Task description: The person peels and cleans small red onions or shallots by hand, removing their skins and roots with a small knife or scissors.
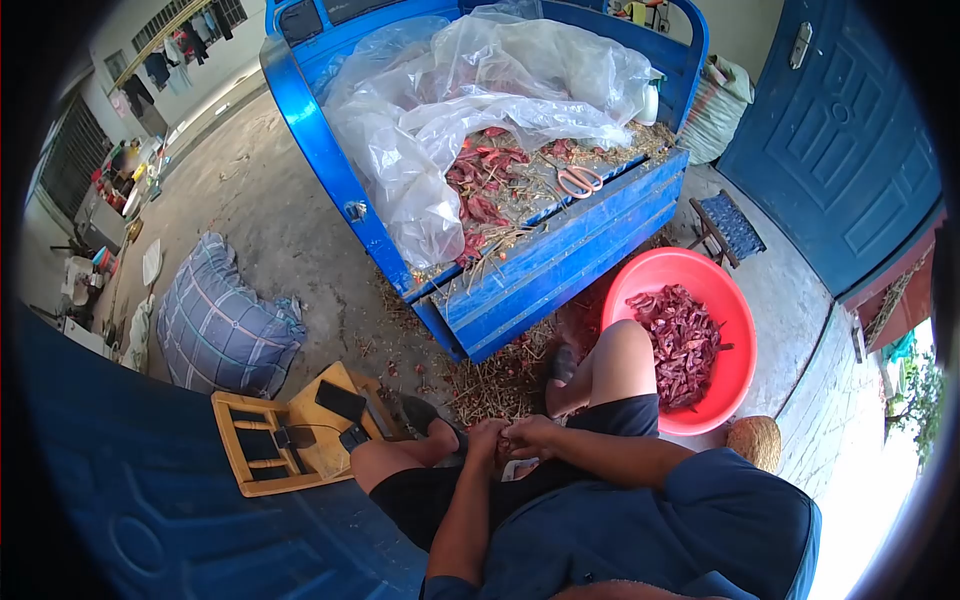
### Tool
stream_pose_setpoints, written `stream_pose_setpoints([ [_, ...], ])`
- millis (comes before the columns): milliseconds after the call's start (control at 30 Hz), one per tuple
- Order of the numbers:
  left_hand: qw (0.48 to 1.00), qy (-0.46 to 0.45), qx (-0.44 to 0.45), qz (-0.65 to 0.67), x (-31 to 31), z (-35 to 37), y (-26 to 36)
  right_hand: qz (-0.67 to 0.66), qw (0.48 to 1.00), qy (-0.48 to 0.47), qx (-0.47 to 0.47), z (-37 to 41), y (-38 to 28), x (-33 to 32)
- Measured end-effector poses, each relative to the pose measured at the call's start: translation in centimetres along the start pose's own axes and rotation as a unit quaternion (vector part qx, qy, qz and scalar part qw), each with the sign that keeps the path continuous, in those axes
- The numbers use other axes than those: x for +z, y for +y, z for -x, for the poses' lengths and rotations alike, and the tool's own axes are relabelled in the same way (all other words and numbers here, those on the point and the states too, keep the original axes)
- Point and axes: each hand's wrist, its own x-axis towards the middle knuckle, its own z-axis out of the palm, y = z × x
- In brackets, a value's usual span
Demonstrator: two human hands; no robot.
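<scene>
I sit with both knees raised, and my left hand [487, 437] and my right hand [532, 436] meet between them with fingers curled and touching. Whatever lies between the fingers is too small to make out. Just right of my right knee stands a red basin [640, 282] holding dried red chilies [683, 343]. Ahead is the open blue cart bed [560, 262] with more chilies [482, 182] and stems on it, and orange-handled scissors [578, 180] lie there. A clear plastic sheet [480, 90] is bunched over the rest of the load.
Stems and husks [498, 378] litter the concrete by my feet. A low wooden stool [262, 440] at my left carries a dark phone [340, 400]. A checked bundle [220, 330] lies further left. A small stool [735, 228], a white sack [715, 112] and a blue door [850, 140] are at the right.
</scene>
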Motion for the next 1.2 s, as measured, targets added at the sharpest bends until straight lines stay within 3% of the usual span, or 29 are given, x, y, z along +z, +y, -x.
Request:
stream_pose_setpoints([
  [67, 1.000, 0.005, -0.004, -0.007, -0.4, 1.0, -0.1, -0.075, 0.997, 0.017, 0.019, 0.9, 0.7, 0.9],
  [167, 1.000, 0.020, 0.019, -0.013, -0.3, 1.3, -0.8, -0.092, 0.994, -0.064, -0.009, 1.1, 2.0, 0.9],
  [233, 0.997, -0.005, 0.063, -0.040, -0.7, 0.5, -2.0, 0.125, 0.989, -0.058, -0.061, 1.6, 2.2, 1.3],
  [333, 0.997, 0.011, 0.068, -0.034, -1.0, 0.4, -2.3, 0.133, 0.984, -0.059, -0.107, 1.8, 1.8, 1.1],
  [433, 0.996, 0.017, 0.068, -0.061, -1.5, 0.1, -2.0, 0.107, 0.977, -0.065, -0.171, 1.4, 1.3, 0.9],
  [567, 0.996, 0.041, 0.068, -0.040, -2.1, -0.6, -2.0, -0.013, 0.981, -0.120, -0.151, 0.2, 1.2, 1.3],
  [633, 0.997, 0.061, 0.031, 0.045, -2.7, -0.9, -2.1, 0.105, 0.971, -0.042, -0.210, -1.8, 1.6, 1.5],
  [700, 0.997, 0.051, 0.007, 0.057, -4.8, -3.3, -4.3, 0.130, 0.963, -0.014, -0.235, -2.8, 2.4, 1.8],
  [767, 0.989, -0.001, -0.073, 0.128, -6.5, -5.0, -6.3, 0.210, 0.923, 0.097, -0.308, -2.2, 2.2, 2.2],
  [800, 0.989, 0.001, -0.076, 0.127, -5.8, -4.6, -6.6, 0.196, 0.930, 0.112, -0.291, -1.5, 2.0, 2.4],
  [833, 0.989, 0.064, -0.054, 0.126, -4.2, -4.2, -6.5, 0.194, 0.931, 0.112, -0.288, -1.6, 2.1, 2.3],
  [867, 0.984, 0.127, -0.032, 0.123, -2.9, -3.7, -6.3, 0.262, 0.885, 0.175, -0.344, -1.7, 2.4, 2.3],
  [900, 0.983, 0.129, -0.036, 0.122, -2.3, -3.2, -6.0, 0.325, 0.826, 0.235, -0.395, -1.9, 2.7, 2.4],
  [1033, 0.985, 0.109, -0.054, 0.126, -0.5, -1.5, -4.4, 0.313, 0.826, 0.272, -0.380, -2.0, 2.9, 2.3],
  [1200, 0.991, 0.074, -0.063, 0.096, 0.2, -0.2, -3.4, 0.193, 0.906, 0.238, -0.291, -2.2, 2.8, 1.2],
])
